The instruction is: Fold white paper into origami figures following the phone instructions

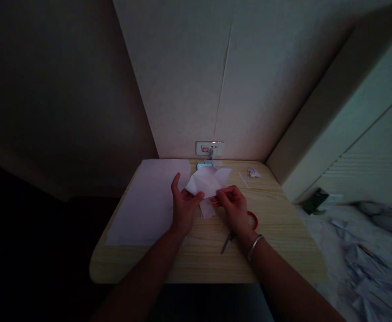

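Note:
A small creased sheet of white paper (209, 180) is held up over the table between both hands. My left hand (184, 210) pinches its lower left edge with the thumb on top, while the index finger sticks out upward. At the lower right edge, my right hand (231, 205) grips the paper between thumb and fingers; a bracelet circles that wrist. Below the held sheet lies another small piece of paper (207, 209). Scissors with red handles (253, 220) rest under my right hand and wrist, which hide part of them.
A large white sheet (142, 205) covers the left of the wooden table (276, 241). Behind the held paper sits a lit phone screen (204, 165). A crumpled scrap (253, 172) and a thin paper strip (243, 180) lie at right. A wall socket (209, 148) holds a plug.

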A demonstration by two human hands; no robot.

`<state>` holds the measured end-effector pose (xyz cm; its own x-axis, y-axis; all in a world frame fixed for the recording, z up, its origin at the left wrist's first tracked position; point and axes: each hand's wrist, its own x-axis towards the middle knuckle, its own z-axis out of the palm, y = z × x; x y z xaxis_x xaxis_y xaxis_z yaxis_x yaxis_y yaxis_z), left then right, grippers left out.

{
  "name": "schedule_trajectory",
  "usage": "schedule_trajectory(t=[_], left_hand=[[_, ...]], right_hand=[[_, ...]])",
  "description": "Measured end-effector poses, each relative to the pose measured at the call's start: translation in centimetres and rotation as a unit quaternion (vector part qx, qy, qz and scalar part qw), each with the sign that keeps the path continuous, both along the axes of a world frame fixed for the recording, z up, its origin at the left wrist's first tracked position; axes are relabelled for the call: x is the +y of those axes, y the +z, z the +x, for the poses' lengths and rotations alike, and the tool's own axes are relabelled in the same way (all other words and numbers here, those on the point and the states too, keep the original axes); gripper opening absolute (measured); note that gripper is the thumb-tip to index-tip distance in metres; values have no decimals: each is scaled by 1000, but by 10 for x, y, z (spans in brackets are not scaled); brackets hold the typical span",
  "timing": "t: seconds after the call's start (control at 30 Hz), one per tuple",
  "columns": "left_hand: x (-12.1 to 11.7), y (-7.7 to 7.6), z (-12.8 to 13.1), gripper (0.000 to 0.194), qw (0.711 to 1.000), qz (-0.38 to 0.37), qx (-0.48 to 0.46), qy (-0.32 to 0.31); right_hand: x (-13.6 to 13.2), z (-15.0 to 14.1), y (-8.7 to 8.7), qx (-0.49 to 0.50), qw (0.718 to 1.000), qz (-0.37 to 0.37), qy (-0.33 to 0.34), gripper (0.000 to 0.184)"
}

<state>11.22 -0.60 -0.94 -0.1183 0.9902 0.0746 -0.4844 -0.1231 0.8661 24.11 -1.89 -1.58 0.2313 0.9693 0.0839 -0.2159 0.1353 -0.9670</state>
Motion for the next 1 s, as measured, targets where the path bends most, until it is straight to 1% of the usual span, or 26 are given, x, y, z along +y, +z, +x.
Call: schedule_trajectory(t=[0.1, 0.2, 0.23, 0.3, 0.43, 0.57, 0.67, 0.77, 0.87, 0.93, 1.0], left_hand=[[0, -2, 0, 93, 1000, 4, -14, 12], [-1, -4, 3, 91, 999, -23, -19, -36], [-2, -4, 3, 87, 998, -32, -17, -52], [-2, -5, 4, 79, 997, -42, -11, -63], [0, -3, 3, 68, 997, -58, -26, -32], [4, -3, 0, 58, 994, -71, -82, -9], [6, -4, -2, 52, 990, -74, -115, -15], [6, -3, -1, 41, 987, -82, -133, -21], [4, -3, 1, 29, 986, -82, -139, -50], [2, -3, 1, 27, 986, -79, -133, -68], [2, -2, 0, 28, 986, -84, -127, -65]], right_hand=[[1, -1, -1, 14, 1000, -10, -2, 25], [2, 0, -2, 23, 1000, -1, -18, 23], [2, 1, -2, 23, 1000, 1, -18, 23], [2, 0, -1, 24, 1000, 2, -11, 23], [1, -3, 1, 31, 999, 1, 14, 28], [-1, -6, -1, 9, 998, 0, 59, 32], [-3, -6, -2, -5, 997, 1, 83, 33], [-3, -6, -3, -9, 996, 5, 90, 32], [-3, -5, -2, -13, 996, 12, 88, 31], [-3, -5, -3, -16, 996, 13, 89, 30], [-4, -5, -4, -26, 995, 16, 91, 29]])
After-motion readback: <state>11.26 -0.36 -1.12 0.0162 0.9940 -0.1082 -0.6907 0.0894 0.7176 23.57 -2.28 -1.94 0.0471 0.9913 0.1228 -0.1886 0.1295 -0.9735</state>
